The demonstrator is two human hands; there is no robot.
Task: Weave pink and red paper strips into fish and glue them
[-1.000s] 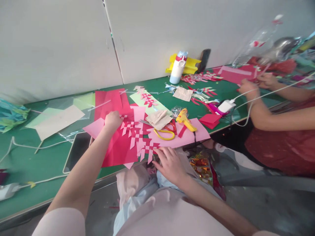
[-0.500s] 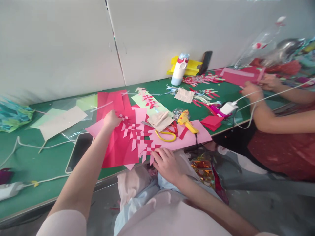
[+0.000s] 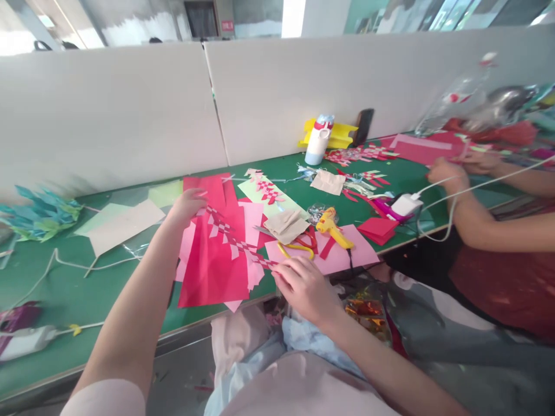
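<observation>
A chain of woven red-and-pink paper pieces (image 3: 234, 242) stretches on a slant between my hands, above a large sheet of red paper (image 3: 212, 283). At its upper left end, my left hand (image 3: 191, 203) is closed on it. My right hand (image 3: 306, 284) pinches the lower right end near the table's front edge. Pink paper (image 3: 254, 222) shows from under the red sheet. Just beyond my right hand are scissors with yellow handles (image 3: 297, 251), partly under folded beige cloth or paper (image 3: 286, 224).
A yellow glue gun (image 3: 333, 227) lies on pink paper at the right. Behind stand a white bottle (image 3: 318, 141) and a dark phone (image 3: 363, 126). A co-worker's hands (image 3: 451, 173) handle red paper at the far right. White cables (image 3: 104, 267) cross the left side.
The woven chain, flat and facing up before, now appears stretched and tilted edge-on between my hands. My view has tipped upward, showing the room beyond the partition.
</observation>
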